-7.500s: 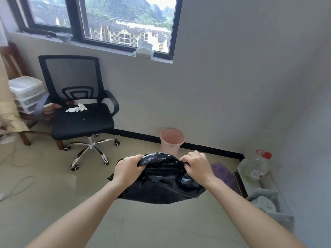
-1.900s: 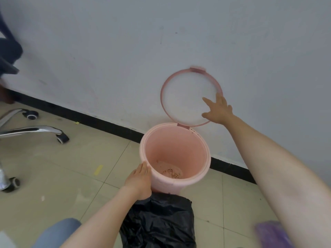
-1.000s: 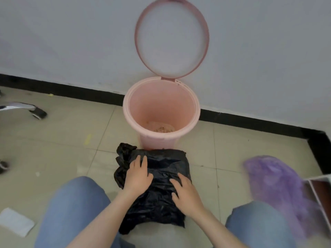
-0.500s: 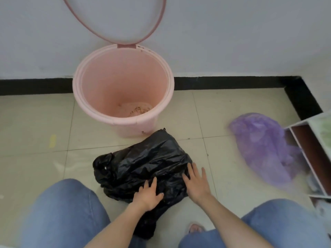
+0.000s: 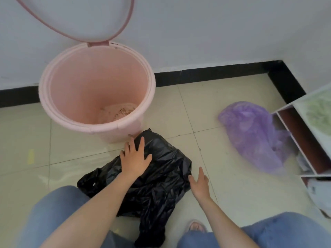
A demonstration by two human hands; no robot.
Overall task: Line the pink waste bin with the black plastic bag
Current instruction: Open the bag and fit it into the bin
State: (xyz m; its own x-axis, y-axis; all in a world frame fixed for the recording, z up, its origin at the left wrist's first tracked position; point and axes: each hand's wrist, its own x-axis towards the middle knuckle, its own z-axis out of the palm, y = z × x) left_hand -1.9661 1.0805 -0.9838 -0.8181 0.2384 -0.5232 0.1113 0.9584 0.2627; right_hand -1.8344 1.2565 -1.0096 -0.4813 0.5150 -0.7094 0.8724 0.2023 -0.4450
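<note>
Bin by the wall, bag on the floor before it

We see the waste bin standing against the wall, its lid ring tipped up behind it. Just before the bin lies the plastic bag on the floor (between our knees), with our left hand flat on its far end and our right hand at its right edge. Farther right lies a second bag, against a shelf unit.
</note>
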